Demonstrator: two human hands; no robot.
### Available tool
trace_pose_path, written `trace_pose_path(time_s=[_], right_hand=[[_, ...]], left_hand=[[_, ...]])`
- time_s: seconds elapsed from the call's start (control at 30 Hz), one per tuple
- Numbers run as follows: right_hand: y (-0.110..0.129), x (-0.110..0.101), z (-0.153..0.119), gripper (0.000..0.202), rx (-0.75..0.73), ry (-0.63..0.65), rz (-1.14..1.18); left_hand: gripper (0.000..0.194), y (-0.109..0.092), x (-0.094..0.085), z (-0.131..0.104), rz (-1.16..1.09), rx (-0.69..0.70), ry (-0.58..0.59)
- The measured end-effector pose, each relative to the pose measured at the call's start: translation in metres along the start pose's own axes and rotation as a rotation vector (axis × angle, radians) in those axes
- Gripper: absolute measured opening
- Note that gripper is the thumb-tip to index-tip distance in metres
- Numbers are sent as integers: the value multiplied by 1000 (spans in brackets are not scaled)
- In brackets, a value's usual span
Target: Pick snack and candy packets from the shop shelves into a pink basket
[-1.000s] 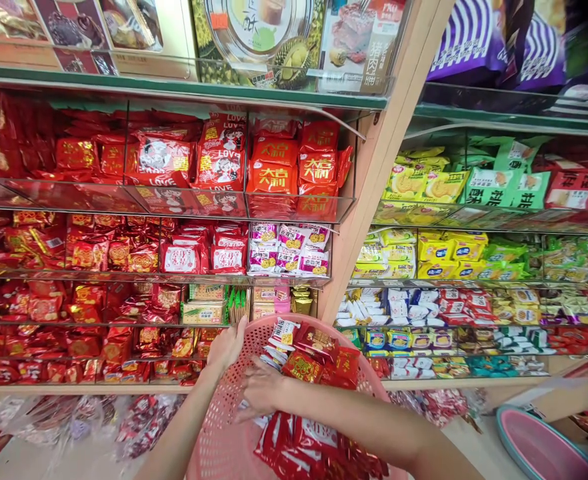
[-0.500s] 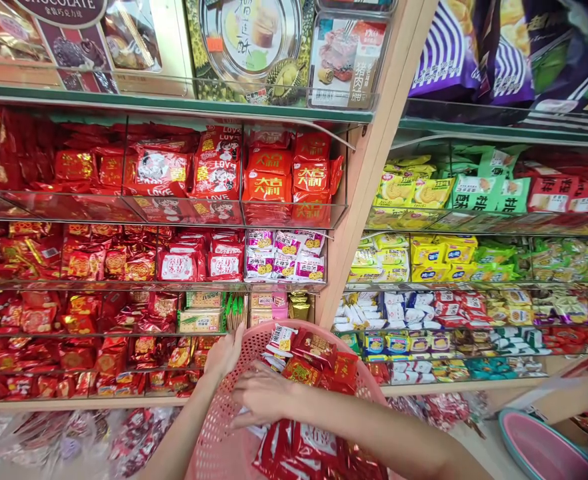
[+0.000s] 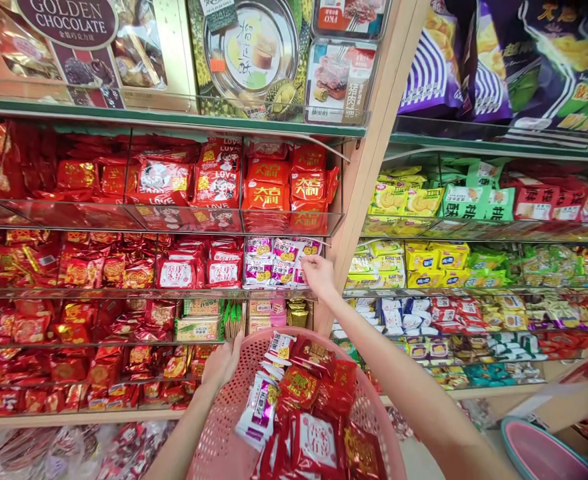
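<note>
My left hand point(image 3: 223, 363) grips the left rim of a pink plastic basket point(image 3: 384, 433), its fingers closed over the edge. In the basket lie red snack packets point(image 3: 317, 440) and several purple-and-white packets point(image 3: 258, 408) at the left. My right hand point(image 3: 318, 275) is at the shelf above the basket, at the right end of a compartment of purple-and-white snack packets point(image 3: 283, 261). Its fingers are curled together against these packets. What lies between the fingertips is hidden.
Clear shelf lips point(image 3: 194, 220) front rows of red packets point(image 3: 267, 190) at left. Beyond a wooden upright point(image 3: 374, 107) stand yellow packets point(image 3: 391, 200) and green ones. A pink-and-blue basin point(image 3: 539, 450) is low at right; bagged goods point(image 3: 64, 453) lie below the shelves at left.
My right hand has left the basket and moved up to the purple-and-white packets on the shelf. Purple-and-white packets in the basket are now uncovered. My left hand stays on the rim.
</note>
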State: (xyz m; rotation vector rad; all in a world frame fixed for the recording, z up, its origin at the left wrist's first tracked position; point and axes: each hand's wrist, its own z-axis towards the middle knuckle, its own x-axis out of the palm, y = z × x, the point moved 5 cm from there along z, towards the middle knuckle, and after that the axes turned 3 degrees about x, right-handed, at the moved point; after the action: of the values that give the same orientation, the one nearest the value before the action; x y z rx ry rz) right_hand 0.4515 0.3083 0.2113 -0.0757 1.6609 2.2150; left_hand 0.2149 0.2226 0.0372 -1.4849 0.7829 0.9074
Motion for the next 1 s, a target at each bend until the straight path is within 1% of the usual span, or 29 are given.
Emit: trace_pose_path(time_s=[0.07, 0.13, 0.23, 0.37, 0.47, 0.63, 0.83, 1.0], right_hand=[[-3, -1, 10, 26, 24, -23, 12], [-4, 2, 13, 27, 28, -25, 10], [-6, 9, 12, 27, 31, -21, 8], [-7, 15, 14, 26, 14, -2, -12], [-5, 17, 16, 26, -7, 7, -19], [-4, 18, 14, 27, 16, -41, -22], [-2, 23, 12, 30, 20, -72, 31], [-3, 25, 11, 34, 15, -86, 107]], left_hand=[[79, 0, 0, -1, -42, -7, 15], [80, -1, -1, -2, -66, 1, 15], [80, -2, -1, -2, -81, 10, 11], [84, 0, 0, -1, -92, -46, 11], [83, 0, 1, -1, -91, -42, 21], [83, 0, 1, -1, -101, -18, 20], [82, 1, 1, 0, -72, 4, 18], [73, 2, 2, 1, -3, 39, 7]])
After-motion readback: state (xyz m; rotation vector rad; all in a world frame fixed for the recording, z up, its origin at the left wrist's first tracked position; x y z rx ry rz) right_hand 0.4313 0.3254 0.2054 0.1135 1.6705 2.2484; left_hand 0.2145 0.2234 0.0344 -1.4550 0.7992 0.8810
